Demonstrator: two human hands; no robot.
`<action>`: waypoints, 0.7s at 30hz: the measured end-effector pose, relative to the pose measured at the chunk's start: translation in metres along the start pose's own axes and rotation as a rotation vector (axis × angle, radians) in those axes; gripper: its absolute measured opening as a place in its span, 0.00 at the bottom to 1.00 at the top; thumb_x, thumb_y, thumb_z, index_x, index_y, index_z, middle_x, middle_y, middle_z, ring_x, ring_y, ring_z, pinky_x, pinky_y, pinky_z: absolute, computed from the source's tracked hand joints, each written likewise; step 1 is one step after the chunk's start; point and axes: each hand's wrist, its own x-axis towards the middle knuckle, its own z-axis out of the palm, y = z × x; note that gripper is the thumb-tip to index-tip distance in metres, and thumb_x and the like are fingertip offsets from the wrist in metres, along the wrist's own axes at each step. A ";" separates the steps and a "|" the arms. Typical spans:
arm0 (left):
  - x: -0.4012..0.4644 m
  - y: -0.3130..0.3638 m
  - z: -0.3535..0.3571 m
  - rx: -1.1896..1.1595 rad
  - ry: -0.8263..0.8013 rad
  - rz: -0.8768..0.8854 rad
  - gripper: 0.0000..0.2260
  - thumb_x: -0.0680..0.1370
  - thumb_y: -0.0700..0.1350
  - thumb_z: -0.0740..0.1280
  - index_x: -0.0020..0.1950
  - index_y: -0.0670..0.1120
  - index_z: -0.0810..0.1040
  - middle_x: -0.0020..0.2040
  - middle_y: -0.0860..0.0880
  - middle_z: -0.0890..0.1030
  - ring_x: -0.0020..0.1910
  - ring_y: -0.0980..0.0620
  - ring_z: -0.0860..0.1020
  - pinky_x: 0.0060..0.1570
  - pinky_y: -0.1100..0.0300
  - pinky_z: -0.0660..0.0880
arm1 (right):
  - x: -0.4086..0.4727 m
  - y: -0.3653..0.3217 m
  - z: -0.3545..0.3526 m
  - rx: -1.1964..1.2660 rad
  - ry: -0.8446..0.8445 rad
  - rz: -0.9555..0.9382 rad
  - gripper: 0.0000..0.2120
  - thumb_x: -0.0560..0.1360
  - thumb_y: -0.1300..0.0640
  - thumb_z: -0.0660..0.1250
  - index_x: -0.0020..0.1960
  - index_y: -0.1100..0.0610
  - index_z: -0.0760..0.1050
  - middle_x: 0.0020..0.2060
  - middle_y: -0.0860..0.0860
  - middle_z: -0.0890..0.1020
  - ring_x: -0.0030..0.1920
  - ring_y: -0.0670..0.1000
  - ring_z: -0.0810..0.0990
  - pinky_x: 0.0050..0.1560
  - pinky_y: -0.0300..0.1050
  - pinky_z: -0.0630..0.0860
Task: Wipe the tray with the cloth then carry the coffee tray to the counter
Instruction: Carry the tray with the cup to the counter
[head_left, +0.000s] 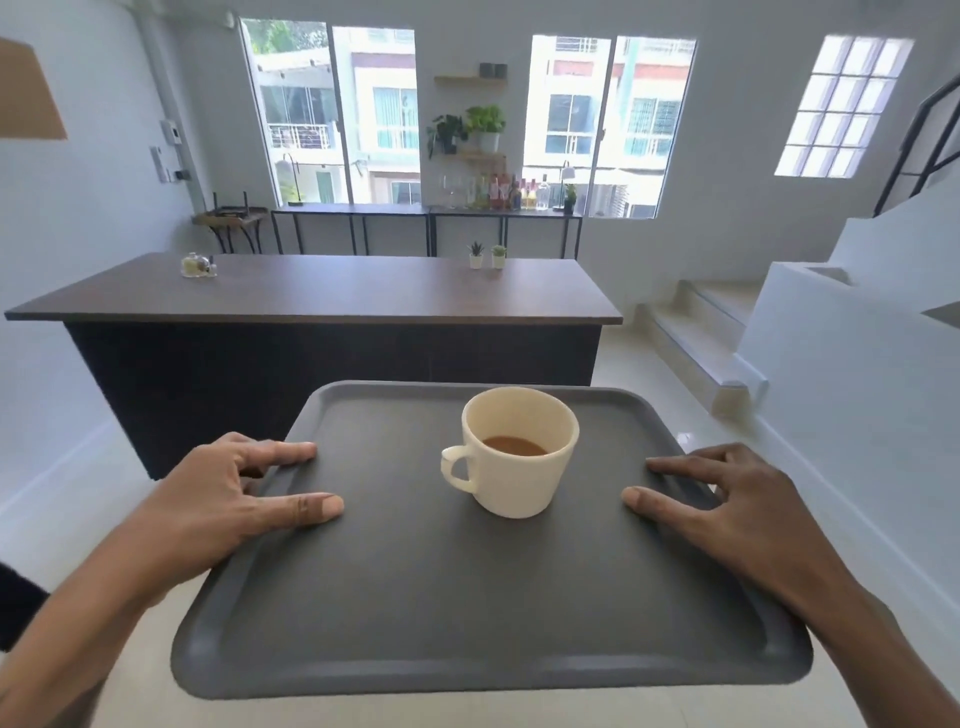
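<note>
A dark grey tray (415, 613) is held level in the air in front of me, above the pale floor. My left hand (223, 504) grips its left rim, thumb and forefinger lying on top. My right hand (727, 504) grips the right rim the same way. A cream mug (519, 467) with brown coffee in it stands upright on the tray's far half, its handle pointing left. The dark wooden counter (332, 291) stretches across the room just beyond the tray. No cloth is in view.
On the counter stand a small glass jar (197, 265) at the far left and two tiny potted plants (487, 255) at the far right. Steps (701, 338) rise at the right. A side table with bottles (498, 195) lines the windowed back wall.
</note>
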 end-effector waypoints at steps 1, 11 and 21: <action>0.024 0.003 0.002 0.007 0.003 0.006 0.42 0.43 0.70 0.78 0.55 0.57 0.83 0.54 0.55 0.76 0.51 0.53 0.77 0.44 0.57 0.74 | 0.024 0.002 0.005 -0.004 0.004 0.003 0.26 0.59 0.29 0.71 0.54 0.39 0.82 0.53 0.45 0.77 0.52 0.47 0.76 0.49 0.40 0.69; 0.261 0.013 0.038 0.045 0.003 0.019 0.35 0.52 0.62 0.80 0.57 0.54 0.82 0.56 0.53 0.76 0.51 0.56 0.75 0.47 0.58 0.72 | 0.259 0.042 0.060 -0.034 -0.004 -0.013 0.30 0.59 0.26 0.68 0.55 0.40 0.82 0.56 0.47 0.77 0.53 0.49 0.76 0.54 0.47 0.74; 0.519 0.017 0.091 0.052 0.069 0.010 0.33 0.52 0.61 0.80 0.56 0.57 0.82 0.56 0.55 0.76 0.49 0.57 0.76 0.42 0.65 0.71 | 0.526 0.098 0.119 -0.040 0.015 -0.089 0.30 0.60 0.28 0.69 0.57 0.41 0.81 0.57 0.48 0.77 0.54 0.50 0.77 0.50 0.43 0.72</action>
